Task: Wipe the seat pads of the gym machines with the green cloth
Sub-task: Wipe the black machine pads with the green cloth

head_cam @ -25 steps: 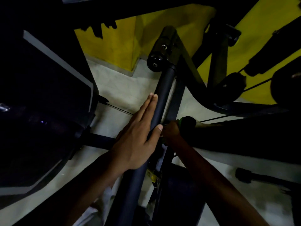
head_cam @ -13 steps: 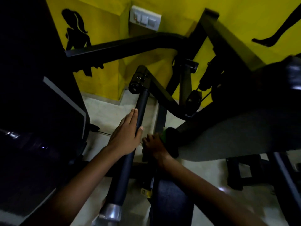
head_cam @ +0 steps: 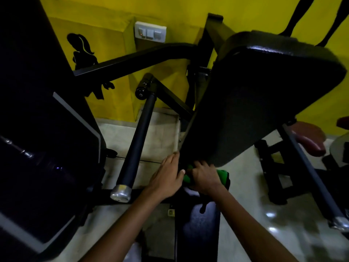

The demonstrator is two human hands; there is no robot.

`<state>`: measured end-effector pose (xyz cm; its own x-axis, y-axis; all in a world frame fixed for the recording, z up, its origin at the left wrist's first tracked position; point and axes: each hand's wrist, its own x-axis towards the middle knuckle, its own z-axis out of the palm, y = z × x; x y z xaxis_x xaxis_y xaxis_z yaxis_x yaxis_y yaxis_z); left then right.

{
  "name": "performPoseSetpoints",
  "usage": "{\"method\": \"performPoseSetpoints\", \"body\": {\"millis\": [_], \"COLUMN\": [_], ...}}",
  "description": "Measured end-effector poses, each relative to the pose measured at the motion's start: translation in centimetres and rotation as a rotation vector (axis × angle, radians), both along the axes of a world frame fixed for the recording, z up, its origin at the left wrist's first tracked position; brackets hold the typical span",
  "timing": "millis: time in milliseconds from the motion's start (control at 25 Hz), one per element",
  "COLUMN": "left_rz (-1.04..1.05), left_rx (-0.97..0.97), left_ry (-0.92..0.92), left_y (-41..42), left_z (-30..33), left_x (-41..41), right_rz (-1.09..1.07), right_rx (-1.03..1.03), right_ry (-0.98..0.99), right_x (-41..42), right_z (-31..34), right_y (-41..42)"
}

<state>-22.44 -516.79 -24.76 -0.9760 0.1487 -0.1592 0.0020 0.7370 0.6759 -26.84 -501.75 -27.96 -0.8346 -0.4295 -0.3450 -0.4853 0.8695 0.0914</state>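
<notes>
Hands are meeting under the black pad [head_cam: 264,103]: right hand [head_cam: 204,177] is clutching the green cloth [head_cam: 221,176], left hand [head_cam: 166,178] lying open beside it.

Both hands meet at the lower tip of a large black padded seat pad [head_cam: 264,103] — the right hand [head_cam: 204,177] grips a crumpled green cloth [head_cam: 221,175], the left hand [head_cam: 166,178] lies flat beside it, fingers extended, touching the pad's edge.
</notes>
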Motion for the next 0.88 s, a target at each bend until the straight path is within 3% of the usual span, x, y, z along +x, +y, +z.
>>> {"method": "performPoseSetpoints", "body": {"millis": [320, 600, 760, 880], "left_rz": [-0.095, -0.269, -0.335, -0.344], "left_rx": [-0.09, -0.19, -0.298, -0.377], "left_ry": [-0.116, 0.002, 0.085, 0.141], "left_y": [2.6, 4.9, 5.9, 6.1], "left_z": [-12.0, -22.6, -27.1, -27.8], "left_x": [1.7, -1.6, -1.6, -0.9], "right_rz": [-0.246, -0.485, -0.464, -0.382], "right_rx": [-0.117, -0.226, -0.321, -0.31], "right_ry": [-0.014, 0.14, 0.374, 0.382], "right_x": [1.4, -1.5, 2.6, 8.4], "right_z": [-7.8, -18.7, -21.6, -22.7], "right_y": [6.4, 9.3, 9.0, 9.0]}}
